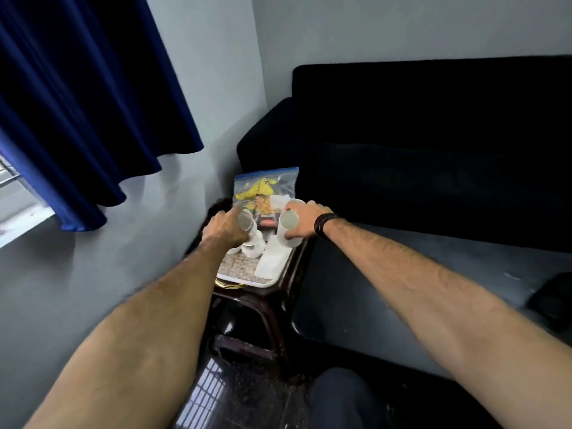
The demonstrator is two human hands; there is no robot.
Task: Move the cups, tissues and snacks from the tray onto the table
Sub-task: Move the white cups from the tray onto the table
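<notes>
Tray (247, 281) hemmed by wall (93, 274) and sofa (402, 150) — dark table (387, 289) open rightward.

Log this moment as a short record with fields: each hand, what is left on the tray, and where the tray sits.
left hand: left hand holds a clear cup, raised above the tray
right hand: right hand holds a second clear cup; black wristband on that wrist
tray: white tray on a dark wooden stool
left on tray: more clear cups, folded white tissues, snack bag
table: dark table to the right of the stool
</notes>
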